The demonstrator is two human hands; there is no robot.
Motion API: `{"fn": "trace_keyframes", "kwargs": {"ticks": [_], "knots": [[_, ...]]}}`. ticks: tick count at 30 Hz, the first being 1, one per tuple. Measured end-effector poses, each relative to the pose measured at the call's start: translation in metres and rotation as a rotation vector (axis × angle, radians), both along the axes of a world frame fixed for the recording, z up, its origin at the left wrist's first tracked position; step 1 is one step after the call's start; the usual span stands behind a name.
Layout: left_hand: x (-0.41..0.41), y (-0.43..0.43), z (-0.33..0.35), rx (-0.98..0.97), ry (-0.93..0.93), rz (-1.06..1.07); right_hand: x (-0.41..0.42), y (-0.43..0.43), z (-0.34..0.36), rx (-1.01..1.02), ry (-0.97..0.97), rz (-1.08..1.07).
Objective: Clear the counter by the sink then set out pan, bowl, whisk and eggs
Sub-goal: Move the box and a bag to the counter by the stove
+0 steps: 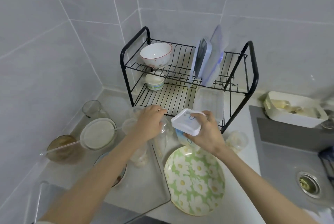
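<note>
My right hand (pixel 206 133) grips a white square-lidded container (pixel 186 122) with a blue label, lifted above a green plate with white flowers (pixel 195 182). My left hand (pixel 150 124) is closed on a clear glass vessel (pixel 162 138) just left of the container. A white bowl with a red rim (pixel 155 57) lies tilted on the top shelf of the black wire dish rack (pixel 180 95). No pan, whisk or eggs are in view.
Left of my arms stand a glass jar (pixel 92 109), a round white-lidded dish (pixel 98 133), a brown glass bowl with a straw (pixel 63 149) and a clear tray (pixel 137 193). Plastic lids (pixel 206 60) lean in the rack. The grey sink (pixel 292 160) is at right.
</note>
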State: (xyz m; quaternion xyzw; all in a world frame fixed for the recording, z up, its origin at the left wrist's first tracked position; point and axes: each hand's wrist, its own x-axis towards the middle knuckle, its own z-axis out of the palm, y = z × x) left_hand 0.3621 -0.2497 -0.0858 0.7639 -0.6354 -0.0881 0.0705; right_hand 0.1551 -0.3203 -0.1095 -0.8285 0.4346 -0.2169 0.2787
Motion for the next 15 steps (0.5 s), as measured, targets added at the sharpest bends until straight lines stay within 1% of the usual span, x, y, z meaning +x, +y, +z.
{"fn": "trace_keyframes", "kwargs": {"ticks": [4, 6, 9, 12, 15], "knots": [[0.001, -0.018, -0.005, 0.123, -0.131, -0.058, -0.014, 0.010, 0.019, -0.028, 0.013, -0.038], [-0.001, -0.023, -0.006, 0.122, -0.194, -0.072, -0.021, 0.016, 0.024, -0.037, 0.009, -0.059], [-0.003, -0.026, -0.006, 0.093, -0.218, -0.097, -0.030, 0.023, 0.028, -0.049, 0.009, -0.116], [-0.004, -0.022, -0.011, -0.020, -0.215, -0.140, -0.036, 0.032, 0.032, -0.067, -0.012, -0.162], [-0.007, -0.013, -0.006, -0.185, -0.127, -0.138, -0.042, 0.045, 0.038, -0.086, -0.015, -0.204]]}}
